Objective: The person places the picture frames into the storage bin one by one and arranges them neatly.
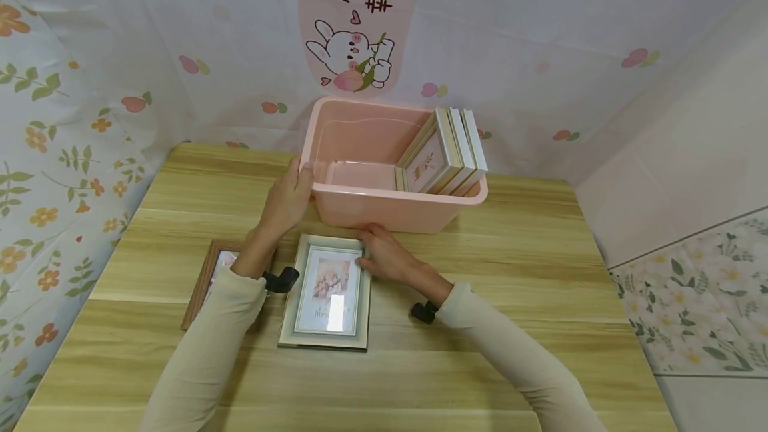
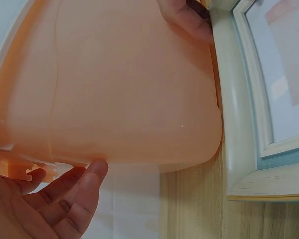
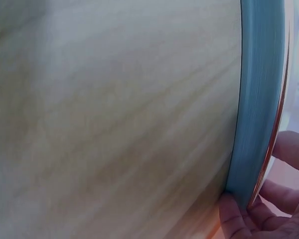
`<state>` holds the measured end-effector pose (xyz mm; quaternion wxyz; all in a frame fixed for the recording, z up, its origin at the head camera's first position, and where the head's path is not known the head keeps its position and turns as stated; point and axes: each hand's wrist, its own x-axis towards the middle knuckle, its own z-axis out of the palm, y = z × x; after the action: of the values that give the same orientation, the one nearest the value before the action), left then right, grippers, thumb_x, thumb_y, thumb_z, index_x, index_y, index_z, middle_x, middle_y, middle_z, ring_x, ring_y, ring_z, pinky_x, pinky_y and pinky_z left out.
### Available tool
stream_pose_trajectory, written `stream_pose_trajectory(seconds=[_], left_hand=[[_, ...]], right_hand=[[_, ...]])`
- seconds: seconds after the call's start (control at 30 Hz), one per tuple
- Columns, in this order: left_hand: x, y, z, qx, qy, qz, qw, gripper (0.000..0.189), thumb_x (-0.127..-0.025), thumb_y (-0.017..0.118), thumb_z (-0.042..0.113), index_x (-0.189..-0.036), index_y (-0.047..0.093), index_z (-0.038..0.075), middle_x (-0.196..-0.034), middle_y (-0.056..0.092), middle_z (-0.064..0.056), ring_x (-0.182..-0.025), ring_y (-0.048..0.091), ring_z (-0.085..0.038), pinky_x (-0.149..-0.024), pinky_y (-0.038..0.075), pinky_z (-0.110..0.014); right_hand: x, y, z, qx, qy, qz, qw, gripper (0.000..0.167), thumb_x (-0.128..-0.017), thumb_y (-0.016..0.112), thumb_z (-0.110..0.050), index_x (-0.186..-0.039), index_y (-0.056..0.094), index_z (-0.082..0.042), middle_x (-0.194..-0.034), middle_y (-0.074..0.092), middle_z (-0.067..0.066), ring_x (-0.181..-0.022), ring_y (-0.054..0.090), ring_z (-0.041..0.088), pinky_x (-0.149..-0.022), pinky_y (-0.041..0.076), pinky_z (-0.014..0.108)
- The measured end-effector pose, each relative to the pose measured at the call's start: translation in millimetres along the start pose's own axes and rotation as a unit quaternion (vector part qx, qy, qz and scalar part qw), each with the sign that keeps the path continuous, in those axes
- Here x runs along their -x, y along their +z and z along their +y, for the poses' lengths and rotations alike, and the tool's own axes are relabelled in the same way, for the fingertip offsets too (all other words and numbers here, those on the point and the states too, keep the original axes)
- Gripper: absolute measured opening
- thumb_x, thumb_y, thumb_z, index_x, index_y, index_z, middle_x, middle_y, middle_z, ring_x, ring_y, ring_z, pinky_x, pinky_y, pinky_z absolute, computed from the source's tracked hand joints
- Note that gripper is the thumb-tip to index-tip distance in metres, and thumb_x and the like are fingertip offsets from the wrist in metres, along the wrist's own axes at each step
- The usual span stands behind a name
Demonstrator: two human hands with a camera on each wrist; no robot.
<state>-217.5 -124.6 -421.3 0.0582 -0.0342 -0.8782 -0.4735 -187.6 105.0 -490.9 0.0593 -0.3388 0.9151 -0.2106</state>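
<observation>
The wood-patterned tabletop [image 1: 531, 252] carries everything here. At its far side stands the pink bin [image 1: 384, 211], with several light-edged frames [image 1: 449, 149] upright on edge at its right end; the left part of the bin is bare down to its floor. In front of the bin, just beside its wall, lies the cream picture frame [image 1: 327, 295], face up. To the left of that, a brown frame [image 1: 206, 279] is partly hidden under the left forearm.

The step in hand looks to be getting hold of the cream picture frame while the bin is steadied. The next move seems to call for a firm pinch at the frame's far right corner, then a lift that keeps its edge off the bin wall.

The left hand [image 1: 283, 200] has its fingers curled at the bin's front left rim; that grip is closed on the bin. The right hand [image 1: 390, 255] pinches the corner, thumb and fingers on opposite faces, its grip no wider than the frame's thin edge.
</observation>
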Motion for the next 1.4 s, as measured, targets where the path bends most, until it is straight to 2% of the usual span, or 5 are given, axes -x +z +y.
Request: stream_pose_trajectory(seconds=[0.37, 0.6, 0.97, 1.2, 1.4], left_hand=[[0.6, -1.7, 0.1, 0.007, -0.003, -0.006, 1.0, 0.058, -0.104, 0.021, 0.047, -0.139, 0.044, 0.007, -0.094, 0.066, -0.018, -0.082, 0.065, -0.032, -0.069, 0.046, -0.044], [-0.1, -1.7, -0.2, 0.005, -0.002, -0.009, 0.9999, 0.058, -0.104, 0.021, 0.048, -0.138, 0.044, 0.007, -0.096, 0.066, -0.018, -0.082, 0.065, -0.031, -0.068, 0.046, -0.043], [1.2, -1.6, -0.1, 0.012, 0.0, -0.012, 0.9999, 0.059, -0.104, 0.022, 0.047, -0.142, 0.041, 0.007, -0.1, 0.066, -0.02, -0.084, 0.067, -0.036, -0.071, 0.048, -0.044], [1.8, -1.5, 1.8, 0.012, -0.005, -0.011, 0.9999, 0.057, -0.104, 0.022, 0.047, -0.139, 0.044, 0.007, -0.101, 0.066, -0.019, -0.085, 0.067, -0.035, -0.071, 0.048, -0.045], [1.9, -1.7, 1.7, 0.006, -0.005, -0.012, 0.9999, 0.057, -0.104, 0.021, 0.047, -0.139, 0.043, 0.008, -0.102, 0.066, -0.019, -0.085, 0.067, -0.033, -0.072, 0.048, -0.044]], right_hand=[[0.2, 4, -3, -0.012, -0.001, 0.025, 0.9996, 0.022, -0.086, 0.073, -0.011, -0.098, 0.059, 0.002, -0.115, 0.059, 0.021, -0.113, 0.054, 0.034, -0.097, 0.045, 0.043], [0.9, -9, -4, -0.048, 0.044, -0.029, 0.9975, 0.024, -0.088, 0.072, -0.019, -0.103, 0.06, -0.005, -0.087, 0.057, 0.002, -0.075, 0.052, 0.015, -0.069, 0.045, 0.029], [9.7, -23, 8, -0.206, 0.039, -0.082, 0.9743, 0.035, -0.092, 0.069, -0.015, -0.123, 0.059, -0.001, -0.121, 0.064, 0.012, -0.112, 0.06, 0.023, -0.097, 0.049, 0.035], [13.8, -34, 14, -0.24, 0.032, -0.11, 0.9641, 0.031, -0.096, 0.065, -0.02, -0.123, 0.064, -0.005, -0.11, 0.065, 0.006, -0.096, 0.057, 0.013, -0.083, 0.048, 0.027], [17.5, -45, 18, -0.277, 0.046, -0.13, 0.951, 0.031, -0.097, 0.064, -0.022, -0.125, 0.063, -0.008, -0.109, 0.065, 0.002, -0.098, 0.056, 0.012, -0.087, 0.046, 0.029]])
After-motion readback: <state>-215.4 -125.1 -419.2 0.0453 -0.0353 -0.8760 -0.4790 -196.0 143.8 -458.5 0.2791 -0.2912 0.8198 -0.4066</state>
